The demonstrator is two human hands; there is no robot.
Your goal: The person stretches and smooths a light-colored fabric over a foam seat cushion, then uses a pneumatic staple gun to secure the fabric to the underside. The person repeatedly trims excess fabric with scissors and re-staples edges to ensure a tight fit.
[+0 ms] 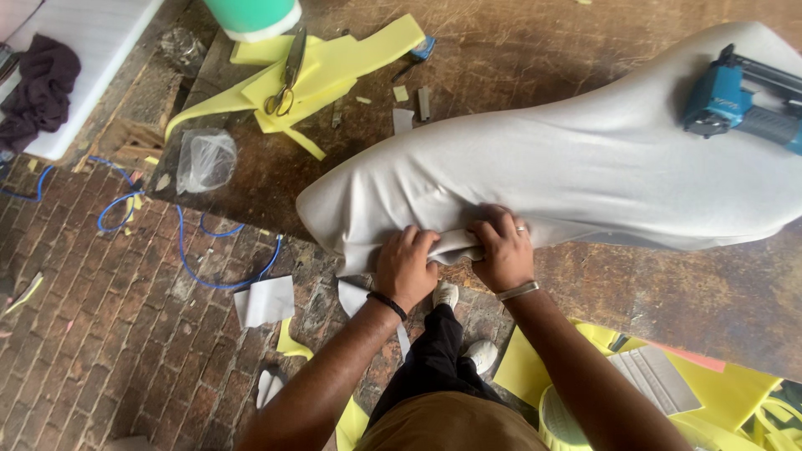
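A long, rounded cushion form wrapped in pale grey fabric (568, 159) lies across a worn, scratched brown workbench (668, 292), running from its near edge towards the far right. The cloth is smooth over the top and bunches into soft folds along the near edge, where a loose flap hangs over the side of the bench.

A clear, crumpled plastic bag (205, 159) sits at the bench's left corner. Behind it lie flat yellow foam offcuts (334, 67), with a pair of large metal scissors (288, 75) resting on them, beside the base of a green and white tub (252, 17). A teal pneumatic staple gun (735, 100) rests on top of the covered form at the far right. A blue hose (188, 250) loops over the brick floor below, among scraps of grey cloth and yellow foam.

Both arms reach forward, the hands side by side at the near edge. The left hand (405, 267), a black band on its wrist, has its fingers curled tight around a gathered roll of the fabric. The right hand (504, 250), wearing a ring and a metal bracelet, is closed on the same fold, knuckles up, pressing it against the form
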